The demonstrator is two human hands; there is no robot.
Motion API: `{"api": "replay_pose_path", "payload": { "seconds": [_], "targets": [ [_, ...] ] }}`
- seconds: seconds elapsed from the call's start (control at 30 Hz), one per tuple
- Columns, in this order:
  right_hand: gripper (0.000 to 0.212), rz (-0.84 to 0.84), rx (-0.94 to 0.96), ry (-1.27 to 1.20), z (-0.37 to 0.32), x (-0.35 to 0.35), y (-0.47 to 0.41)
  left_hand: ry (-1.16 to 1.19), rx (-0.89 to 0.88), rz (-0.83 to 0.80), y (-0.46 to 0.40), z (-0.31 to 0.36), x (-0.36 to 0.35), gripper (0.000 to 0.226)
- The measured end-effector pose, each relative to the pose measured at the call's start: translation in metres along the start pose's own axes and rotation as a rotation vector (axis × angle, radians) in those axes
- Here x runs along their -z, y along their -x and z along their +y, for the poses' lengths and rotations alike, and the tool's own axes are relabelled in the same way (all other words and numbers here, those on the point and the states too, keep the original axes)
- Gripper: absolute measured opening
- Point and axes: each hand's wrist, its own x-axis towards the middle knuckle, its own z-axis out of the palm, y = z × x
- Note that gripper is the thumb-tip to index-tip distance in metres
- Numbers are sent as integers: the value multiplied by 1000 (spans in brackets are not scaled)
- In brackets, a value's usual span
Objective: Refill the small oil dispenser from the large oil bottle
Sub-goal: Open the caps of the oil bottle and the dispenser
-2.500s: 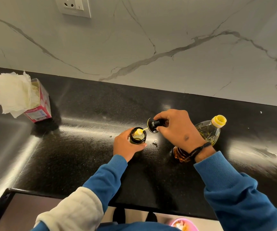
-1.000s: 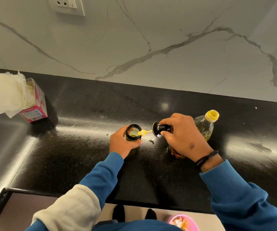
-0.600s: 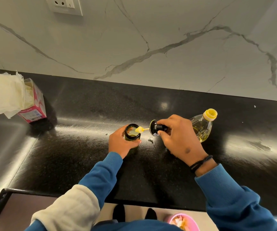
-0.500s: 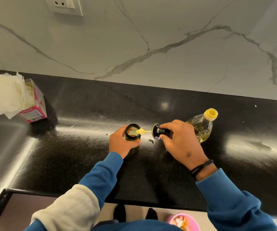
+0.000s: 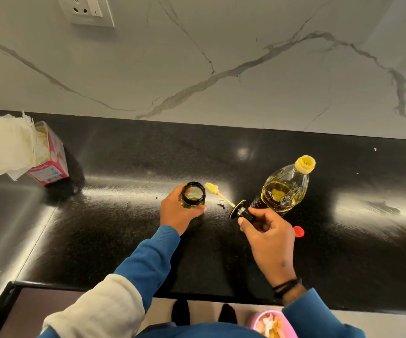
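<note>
— Head view: where is the small oil dispenser (image 5: 193, 196)?
— Mid-frame on the black counter (image 5: 124, 228), open-mouthed, upright; the left hand (image 5: 178, 213) has its fingers curled round it.
— And the right hand (image 5: 268, 236)?
— Its fingers pinch the dispenser's black cap (image 5: 240, 212), yellow brush tip pointing upper left. The large oil bottle (image 5: 283, 190) stands just behind, right of centre.

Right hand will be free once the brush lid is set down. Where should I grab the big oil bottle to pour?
Grip the oil bottle round its wide middle, below the shoulder, coming in from the near right side. It stands upright with its yellow neck already uncapped; the open dispenser, held by the left hand, sits to its left.
</note>
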Motion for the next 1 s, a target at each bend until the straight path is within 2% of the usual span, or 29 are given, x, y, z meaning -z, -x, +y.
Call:
{"api": "replay_pose_path", "payload": {
  "seconds": [0.23, 0.43, 0.83, 1.0],
  "targets": [
    [15, 33, -61, 27, 40, -18, 13, -16, -14, -1, 5, -1, -2, 83],
    [14, 1, -92, 82, 62, -39, 12, -21, 13, 0, 6, -1, -2, 78],
    [19, -119, -128, 296, 81, -47, 1, -23, 39, 2, 7, 1, -2, 72],
    [25, -141, -137, 291, 79, -46, 2, -21, 41, 8, 8, 2, -3, 72]
  ]
}}
